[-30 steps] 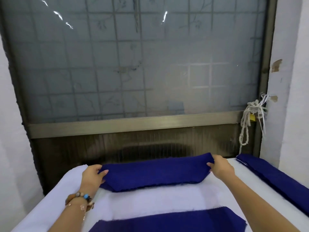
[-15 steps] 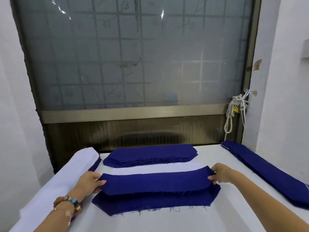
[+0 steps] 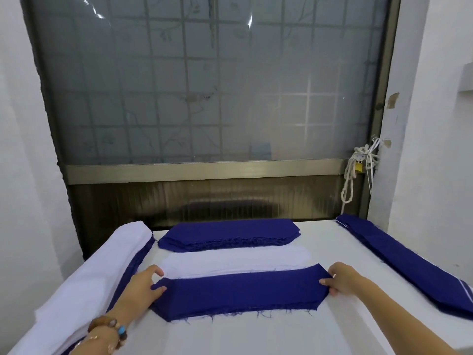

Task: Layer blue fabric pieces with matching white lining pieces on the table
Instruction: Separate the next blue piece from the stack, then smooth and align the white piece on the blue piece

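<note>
Fingers (image 3: 158, 292) of left hand (image 3: 142, 286) and right hand (image 3: 344, 280) pinch opposite ends of blue fabric piece (image 3: 238, 295), lower centre on tabletop (image 3: 256, 336): likely stretching it flat, edges square; white lining piece (image 3: 235, 261) just above, blue stack (image 3: 227, 233) higher.

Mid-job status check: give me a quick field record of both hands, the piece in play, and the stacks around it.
left hand: pinches the left end of the blue piece
right hand: pinches its right end
blue piece: spread flat near the front of the table, frayed edge toward the person
white lining pile: directly behind it, mostly bare
blue stack: farther back, by the window
long blue stack: along the table's right edge
white fabric stack: along the left edge
</note>
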{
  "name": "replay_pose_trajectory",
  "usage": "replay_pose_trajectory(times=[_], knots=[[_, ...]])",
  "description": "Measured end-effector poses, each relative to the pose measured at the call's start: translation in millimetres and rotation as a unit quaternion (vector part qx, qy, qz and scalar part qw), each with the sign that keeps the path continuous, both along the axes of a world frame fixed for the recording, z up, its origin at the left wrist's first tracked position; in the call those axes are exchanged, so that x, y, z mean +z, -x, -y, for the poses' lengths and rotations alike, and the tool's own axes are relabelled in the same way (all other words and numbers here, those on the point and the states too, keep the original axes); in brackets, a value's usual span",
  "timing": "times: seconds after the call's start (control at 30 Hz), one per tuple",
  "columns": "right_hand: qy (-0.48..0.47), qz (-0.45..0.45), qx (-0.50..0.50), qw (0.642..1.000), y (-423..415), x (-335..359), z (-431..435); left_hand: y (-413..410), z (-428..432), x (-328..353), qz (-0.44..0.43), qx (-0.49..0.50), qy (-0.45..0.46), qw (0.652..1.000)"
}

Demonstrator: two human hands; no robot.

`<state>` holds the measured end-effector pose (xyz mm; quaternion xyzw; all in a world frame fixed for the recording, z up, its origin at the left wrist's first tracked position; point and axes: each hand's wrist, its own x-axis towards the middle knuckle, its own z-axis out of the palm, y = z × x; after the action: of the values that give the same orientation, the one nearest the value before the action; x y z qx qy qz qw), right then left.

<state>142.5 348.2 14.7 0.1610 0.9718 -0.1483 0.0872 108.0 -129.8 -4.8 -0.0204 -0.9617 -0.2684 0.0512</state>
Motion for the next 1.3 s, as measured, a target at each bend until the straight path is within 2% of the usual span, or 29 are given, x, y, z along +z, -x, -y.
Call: replay_pose_trajectory(times=[0.17,0.23,0.33,0.4,0.5,0.6,0.67,0.77,0.93,1.13,1.3], knots=[[-0.039,0.001,0.001,0.999,-0.8,5.1,3.9,-4.0,-5.9,-9.7,-0.042,-0.001,0.056,0.998],[-0.062,-0.011,0.009,0.998,-0.4,9.1,5.1,-4.6,-9.5,-8.3,-0.069,-0.001,0.110,0.992],[-0.130,-0.022,0.071,0.989,4.2,17.0,12.8,-2.5,-19.2,-0.8,-0.103,0.004,0.225,0.969],[-0.174,-0.009,0.109,0.979,10.1,19.5,23.0,2.1,-25.7,2.8,-0.096,0.005,0.286,0.953],[-0.228,0.023,0.104,0.968,23.3,17.9,37.5,13.0,-34.7,6.0,-0.090,0.017,0.352,0.932],[-0.259,0.006,0.087,0.962,34.1,17.8,53.9,22.0,-49.9,12.9,-0.089,0.029,0.393,0.915],[-0.260,-0.025,0.094,0.961,48.8,14.6,67.4,30.6,-63.0,16.8,-0.100,0.028,0.381,0.919],[-0.235,-0.089,0.126,0.960,70.9,5.7,94.5,42.9,-86.5,19.5,-0.131,0.020,0.309,0.942],[-0.096,-0.191,0.159,0.964,103.6,-16.0,131.2,68.9,-129.5,7.1,-0.147,-0.035,0.199,0.968],[0.029,-0.223,0.179,0.958,134.8,-29.0,154.4,97.6,-161.9,-11.1,-0.111,-0.047,0.100,0.988],[0.066,-0.271,0.153,0.948,135.6,-49.4,150.2,105.3,-162.1,-31.2,-0.130,-0.022,0.048,0.990]])
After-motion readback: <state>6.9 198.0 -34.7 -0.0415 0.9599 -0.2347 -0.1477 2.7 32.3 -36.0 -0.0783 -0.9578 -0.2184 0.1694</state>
